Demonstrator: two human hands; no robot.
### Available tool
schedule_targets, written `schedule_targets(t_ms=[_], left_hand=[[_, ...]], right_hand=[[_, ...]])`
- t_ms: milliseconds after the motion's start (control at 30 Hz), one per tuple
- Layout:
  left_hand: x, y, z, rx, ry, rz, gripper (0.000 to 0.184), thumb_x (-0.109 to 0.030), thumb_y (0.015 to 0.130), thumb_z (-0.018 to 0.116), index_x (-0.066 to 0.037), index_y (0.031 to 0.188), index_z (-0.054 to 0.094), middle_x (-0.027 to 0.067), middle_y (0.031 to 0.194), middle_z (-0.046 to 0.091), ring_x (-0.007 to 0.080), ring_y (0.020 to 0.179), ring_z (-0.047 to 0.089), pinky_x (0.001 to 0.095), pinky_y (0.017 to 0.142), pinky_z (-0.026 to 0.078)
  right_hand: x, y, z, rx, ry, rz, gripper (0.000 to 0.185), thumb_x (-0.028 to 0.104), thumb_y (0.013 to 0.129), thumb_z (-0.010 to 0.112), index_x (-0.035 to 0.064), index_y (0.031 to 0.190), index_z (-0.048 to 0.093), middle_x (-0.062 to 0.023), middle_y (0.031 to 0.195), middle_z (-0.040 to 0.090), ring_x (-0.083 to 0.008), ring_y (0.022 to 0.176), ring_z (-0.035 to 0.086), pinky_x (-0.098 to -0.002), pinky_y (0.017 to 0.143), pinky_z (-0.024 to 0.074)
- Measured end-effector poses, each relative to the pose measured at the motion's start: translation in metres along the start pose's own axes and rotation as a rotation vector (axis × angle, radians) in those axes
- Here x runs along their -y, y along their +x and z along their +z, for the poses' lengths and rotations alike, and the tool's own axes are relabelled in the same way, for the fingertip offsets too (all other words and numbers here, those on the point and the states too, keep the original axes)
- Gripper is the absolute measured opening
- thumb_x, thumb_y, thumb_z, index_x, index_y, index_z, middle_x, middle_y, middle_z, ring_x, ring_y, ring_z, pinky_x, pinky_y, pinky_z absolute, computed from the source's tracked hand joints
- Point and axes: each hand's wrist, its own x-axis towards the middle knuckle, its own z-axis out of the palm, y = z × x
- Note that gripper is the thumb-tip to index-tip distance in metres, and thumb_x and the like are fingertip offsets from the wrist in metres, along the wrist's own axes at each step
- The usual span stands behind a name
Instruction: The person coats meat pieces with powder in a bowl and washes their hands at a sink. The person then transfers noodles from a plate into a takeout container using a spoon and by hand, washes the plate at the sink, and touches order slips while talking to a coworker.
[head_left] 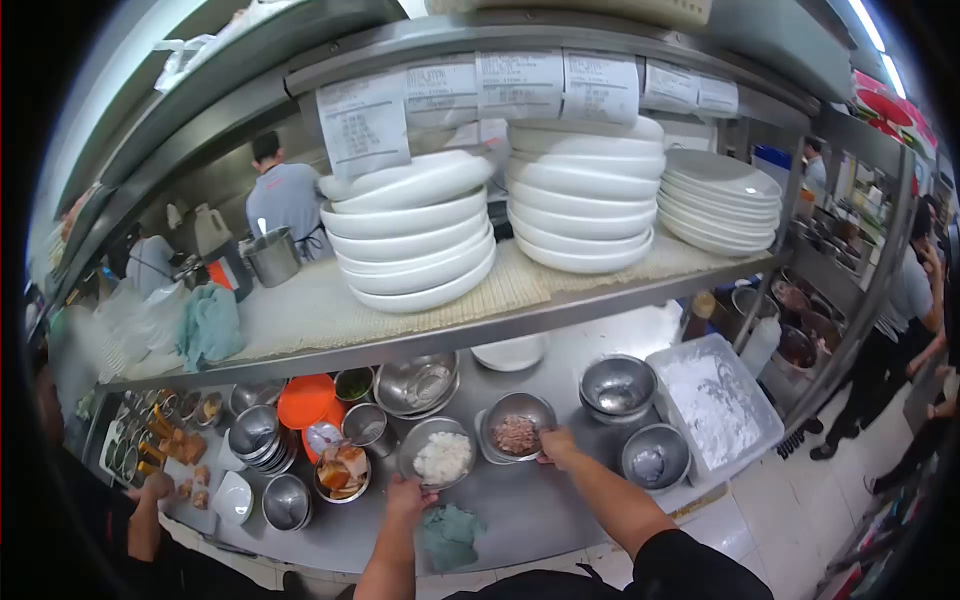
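My left hand (pixel 407 498) grips the near rim of a steel mixing bowl (pixel 410 449) that holds a white, lumpy food (pixel 443 458). Just to its right stands another steel bowl (pixel 518 403) with pinkish-brown chopped food (pixel 515 435) in it. My right hand (pixel 557 448) is closed on this bowl's right rim, fingers partly hidden. Both bowls are at the steel counter (pixel 560 510), side by side. A crumpled green cloth (pixel 452 537) lies right below my left hand's bowl.
Above the counter runs a shelf (pixel 620 295) with stacked white plates (pixel 415 240). Steel bowls (pixel 618 388) and a plastic tub of white powder (pixel 715 405) stand right. An orange container (pixel 308 402) and a bowl of cut food (pixel 342 470) stand left. A co-worker's hand (pixel 152 488) is far left.
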Motion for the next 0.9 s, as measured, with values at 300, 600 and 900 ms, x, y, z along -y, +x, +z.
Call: schedule_targets(t_ms=[300, 600, 900], left_hand=[[0.014, 0.011, 0.072, 0.088, -0.258, -0.061, 0.049, -0.022, 0.093, 0.064, -0.001, 0.131, 0.040, 0.0124, 0.103, 0.062, 0.0252, 0.084, 0.066, 0.0343, 0.070, 0.057], [0.085, -0.095, 0.021, 0.212, 1.611, 0.769, 0.064, -0.052, 0.092, 0.046, -0.016, 0.145, 0.042, 0.0184, 0.155, 0.026, 0.0355, 0.143, 0.024, 0.0589, 0.112, 0.017], [0.044, 0.000, -0.056, 0.164, 1.724, 0.987, 0.058, -0.047, 0.094, 0.041, -0.013, 0.142, 0.046, 0.0165, 0.154, 0.029, 0.0377, 0.144, 0.021, 0.0581, 0.114, 0.013]], right_hand=[[0.007, 0.032, -0.004, -0.125, 0.304, -0.018, 0.048, 0.038, 0.093, 0.061, -0.0020, 0.118, 0.052, -0.0094, 0.083, 0.060, -0.0167, 0.061, 0.058, -0.0311, 0.049, 0.0493], [-0.064, -0.081, -0.036, 0.337, 0.001, -0.178, 0.036, 0.034, 0.092, 0.065, 0.0040, 0.112, 0.063, -0.0044, 0.092, 0.064, -0.0138, 0.074, 0.062, -0.0269, 0.065, 0.0513], [-0.113, -0.190, -0.079, 0.308, -0.294, -0.361, 0.037, 0.036, 0.092, 0.063, 0.0046, 0.111, 0.066, -0.0039, 0.083, 0.067, -0.0117, 0.073, 0.063, -0.0277, 0.067, 0.0511]])
